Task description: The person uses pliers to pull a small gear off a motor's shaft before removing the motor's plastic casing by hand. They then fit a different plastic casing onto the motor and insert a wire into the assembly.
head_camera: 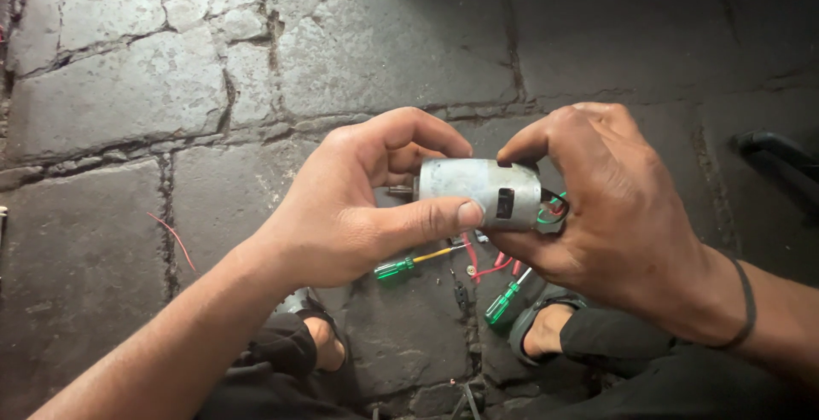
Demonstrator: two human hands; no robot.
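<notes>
From the head camera, the left hand (341, 215) and right hand (614, 215) both close their fingers around a small silver cylindrical metal motor (478, 192), held above the cracked grey stone floor (128, 87). This looks like inspection or turning; any further handling calls for a steady grip clear of its red and green wires (553, 208). Two green-handled screwdrivers (505, 301) lie below.

Silver motor (478, 191), 2 green-handled screwdrivers (394, 268), red wires (490, 268), grey stone floor (128, 87).
</notes>
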